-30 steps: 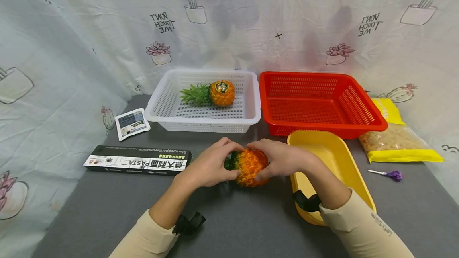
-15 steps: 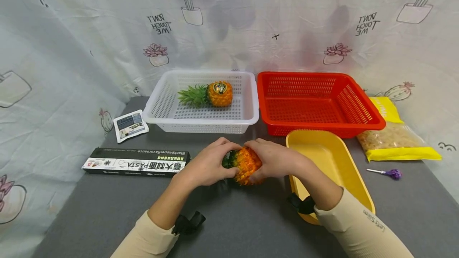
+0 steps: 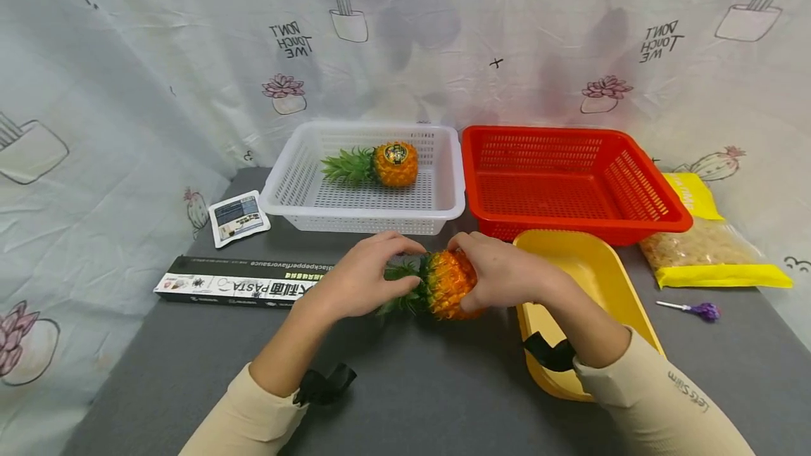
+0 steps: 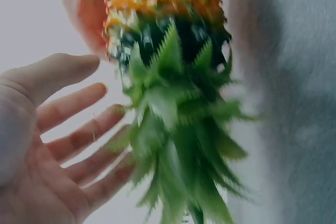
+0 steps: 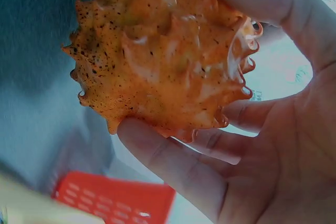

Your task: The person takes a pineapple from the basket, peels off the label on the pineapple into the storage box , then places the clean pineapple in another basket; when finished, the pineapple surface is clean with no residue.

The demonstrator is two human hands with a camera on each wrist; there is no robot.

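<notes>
Over the grey table, my right hand grips the orange body of a small pineapple. The right wrist view shows the thumb and fingers round its spiky skin. Its green leaf crown points left, toward my left hand. That hand is spread beside the leaves, its thumb and fingers straight and apart, fingertips right at the leaf edges in the left wrist view. A second pineapple, with a black and gold label, lies in the white basket behind.
A red basket stands at the back right, with a yellow tray in front of it. Right of these lie a yellow bag and a purple lollipop. A pasta box and a white sachet lie left.
Both hands were round the pineapple before. The left hand has let go and drawn away to the left, uncovering the leaves. The right hand keeps its grip.
</notes>
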